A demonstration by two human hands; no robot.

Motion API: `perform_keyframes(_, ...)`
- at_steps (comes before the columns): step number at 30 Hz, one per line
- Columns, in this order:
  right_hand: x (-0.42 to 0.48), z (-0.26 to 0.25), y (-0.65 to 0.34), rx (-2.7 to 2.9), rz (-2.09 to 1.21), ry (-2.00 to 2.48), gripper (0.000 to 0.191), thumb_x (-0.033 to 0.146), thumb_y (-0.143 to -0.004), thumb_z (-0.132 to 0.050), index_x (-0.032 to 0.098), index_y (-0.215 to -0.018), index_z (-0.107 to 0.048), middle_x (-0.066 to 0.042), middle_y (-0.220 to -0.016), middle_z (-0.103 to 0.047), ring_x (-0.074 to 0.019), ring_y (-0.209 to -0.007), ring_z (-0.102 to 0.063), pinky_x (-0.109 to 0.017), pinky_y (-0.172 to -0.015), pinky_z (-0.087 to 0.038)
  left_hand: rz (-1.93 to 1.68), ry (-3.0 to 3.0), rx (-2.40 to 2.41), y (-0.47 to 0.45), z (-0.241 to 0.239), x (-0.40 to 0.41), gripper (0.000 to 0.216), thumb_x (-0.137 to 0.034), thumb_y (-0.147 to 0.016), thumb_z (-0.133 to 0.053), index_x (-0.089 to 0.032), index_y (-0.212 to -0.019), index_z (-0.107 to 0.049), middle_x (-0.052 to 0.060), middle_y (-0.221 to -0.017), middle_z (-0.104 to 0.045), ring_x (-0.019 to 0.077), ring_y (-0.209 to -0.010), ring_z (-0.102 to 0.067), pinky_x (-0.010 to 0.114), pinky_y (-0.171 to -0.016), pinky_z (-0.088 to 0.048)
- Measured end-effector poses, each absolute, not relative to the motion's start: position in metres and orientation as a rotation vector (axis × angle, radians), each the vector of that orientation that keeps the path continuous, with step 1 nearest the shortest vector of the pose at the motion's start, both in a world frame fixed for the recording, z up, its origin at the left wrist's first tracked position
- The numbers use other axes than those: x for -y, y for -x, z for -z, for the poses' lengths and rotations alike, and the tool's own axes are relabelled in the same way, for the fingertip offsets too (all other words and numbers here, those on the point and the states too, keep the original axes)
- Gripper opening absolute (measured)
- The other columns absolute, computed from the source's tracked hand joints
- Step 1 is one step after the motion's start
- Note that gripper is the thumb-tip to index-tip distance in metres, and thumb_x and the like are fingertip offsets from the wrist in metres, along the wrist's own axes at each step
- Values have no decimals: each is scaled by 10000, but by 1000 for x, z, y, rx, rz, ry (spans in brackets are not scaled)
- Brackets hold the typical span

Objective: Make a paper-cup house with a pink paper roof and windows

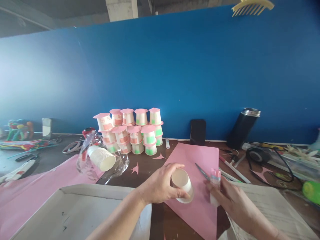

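A white paper cup is in my left hand, thumb and fingers wrapped around its sides. The cup is bottom up, with its wide rim low, over a pink paper sheet. My right hand grips what looks like a glue stick with a pink top, held upright to the right of the cup. Scissors lie on the pink sheet between the hands, their handles hidden by my right hand. Behind stand stacked paper-cup houses with pink roofs and drawn doors and windows.
A sleeve of nested paper cups in clear plastic lies left of centre. A shallow white box sits at the front left. Along the blue partition stand a phone and a dark flask. Pink scraps lie about.
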State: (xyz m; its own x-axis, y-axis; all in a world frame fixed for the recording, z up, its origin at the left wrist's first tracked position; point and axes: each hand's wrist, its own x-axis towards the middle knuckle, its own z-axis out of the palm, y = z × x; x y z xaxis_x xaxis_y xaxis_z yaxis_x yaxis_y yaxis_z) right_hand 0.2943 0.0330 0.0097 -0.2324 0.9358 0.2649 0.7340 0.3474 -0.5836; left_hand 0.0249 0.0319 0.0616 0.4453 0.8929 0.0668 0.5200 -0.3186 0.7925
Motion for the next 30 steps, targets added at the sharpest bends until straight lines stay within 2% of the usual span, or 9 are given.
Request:
perform_keyframes(2, -31, -19, -293, 1948, -505, 1488, 375, 551, -943, -431, 230, -906, -620, 10, -669, -679, -165, -580, -625, -234, -539, -496, -668, -1976, -1181, -26, -62, -31, 860, -566, -665, -795, -193, -1378, -490, 127, -1387, -547, 310, -1230, -530, 418, -1039, -410)
perform_keyframes(7, -32, -23, -295, 1758, -637, 1571, 464, 622, -900, -440, 205, -1003, -616, -3, -687, -681, -127, -420, -508, -239, -389, -383, -665, -1953, -1171, -31, -60, -30, 924, -583, -623, -816, -168, -1381, -487, 136, -1401, -542, 317, -1257, -517, 406, -1058, -405)
perform_keyframes(12, -36, -16, -298, 1866, -620, 1579, 393, 598, -898, -469, 220, -839, -561, 13, -628, -647, -145, -481, -567, -237, -466, -457, -590, -1979, -1136, -35, -54, -30, 949, -585, -615, -816, -190, -1406, -473, 128, -1448, -513, 329, -1334, -455, 424, -1113, -360)
perform_keyframes(16, -37, -15, -298, 1877, -593, 1531, 356, 566, -899, -482, 220, -869, -563, 9, -659, -657, -178, -593, -629, -244, -555, -506, -558, -2023, -1106, -35, -51, -29, 953, -577, -622, -813, -205, -1424, -456, 125, -1458, -507, 326, -1342, -448, 441, -1117, -359)
perform_keyframes(21, -36, -17, -297, 1882, -612, 1563, 364, 577, -901, -471, 225, -867, -557, 22, -627, -634, -161, -535, -587, -230, -469, -455, -524, -2049, -1101, -37, -53, -28, 969, -574, -623, -812, -188, -1434, -447, 139, -1447, -516, 328, -1329, -460, 448, -1109, -371)
perform_keyframes(30, -37, -15, -296, 1878, -629, 1573, 380, 601, -894, -476, 233, -830, -547, 32, -606, -624, -143, -466, -544, -250, -455, -433, -496, -2075, -1084, -38, -55, -27, 983, -599, -620, -802, -200, -1441, -437, 147, -1447, -517, 346, -1321, -463, 486, -1092, -379)
